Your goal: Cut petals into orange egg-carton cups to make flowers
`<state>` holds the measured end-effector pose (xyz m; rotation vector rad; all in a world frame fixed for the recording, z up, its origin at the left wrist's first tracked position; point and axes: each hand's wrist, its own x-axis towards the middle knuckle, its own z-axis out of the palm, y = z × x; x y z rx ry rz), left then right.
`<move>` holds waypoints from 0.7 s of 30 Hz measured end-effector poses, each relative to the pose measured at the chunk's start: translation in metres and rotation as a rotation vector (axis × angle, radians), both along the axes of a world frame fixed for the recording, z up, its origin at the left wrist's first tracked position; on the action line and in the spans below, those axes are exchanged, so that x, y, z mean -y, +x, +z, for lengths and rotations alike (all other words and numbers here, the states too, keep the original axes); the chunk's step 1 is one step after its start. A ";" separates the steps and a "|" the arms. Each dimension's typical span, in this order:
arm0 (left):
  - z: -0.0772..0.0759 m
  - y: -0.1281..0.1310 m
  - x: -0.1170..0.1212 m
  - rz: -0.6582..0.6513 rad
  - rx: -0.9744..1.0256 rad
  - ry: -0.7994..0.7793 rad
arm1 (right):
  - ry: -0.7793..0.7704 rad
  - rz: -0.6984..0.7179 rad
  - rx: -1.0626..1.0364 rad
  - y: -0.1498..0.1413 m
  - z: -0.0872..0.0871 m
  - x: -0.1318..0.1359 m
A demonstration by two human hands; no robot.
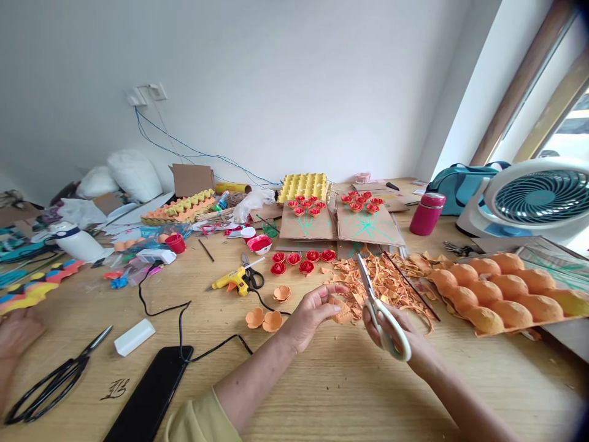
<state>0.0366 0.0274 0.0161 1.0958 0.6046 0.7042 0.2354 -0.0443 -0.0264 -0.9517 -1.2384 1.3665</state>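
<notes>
Pinched the orange piece in the left hand by the near left edge of the scraps, gripped scissors in the right hand, probably did best squeezing lightly tbh.

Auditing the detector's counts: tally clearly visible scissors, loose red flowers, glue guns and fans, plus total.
Scissors: 3 (white-handled pair in right hand, long black pair, black-handled pair by the glue gun)
Loose red flowers: 6
Glue gun: 1
Fan: 1
Total: 11

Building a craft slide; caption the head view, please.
Left hand holds an orange piece, right hand white-handled scissors.
</notes>
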 end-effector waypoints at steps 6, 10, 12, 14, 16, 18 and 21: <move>-0.001 0.000 -0.002 -0.004 0.152 -0.122 | -0.076 0.151 -0.043 -0.003 -0.009 0.005; -0.004 0.001 -0.002 -0.044 0.211 -0.163 | -0.113 0.156 -0.026 -0.005 -0.009 0.007; -0.006 0.001 -0.003 -0.058 0.218 -0.174 | -0.113 0.130 -0.018 -0.006 -0.007 0.006; -0.007 0.000 -0.004 -0.071 0.212 -0.181 | -0.096 0.104 -0.019 -0.007 -0.006 0.005; -0.007 -0.001 -0.004 -0.072 0.207 -0.183 | -0.074 0.090 -0.026 -0.007 -0.004 0.004; -0.007 -0.001 -0.005 -0.051 0.200 -0.179 | -0.060 0.084 -0.032 -0.007 -0.003 0.003; -0.006 0.000 -0.005 0.034 0.177 -0.170 | -0.024 0.067 0.007 -0.007 0.002 0.004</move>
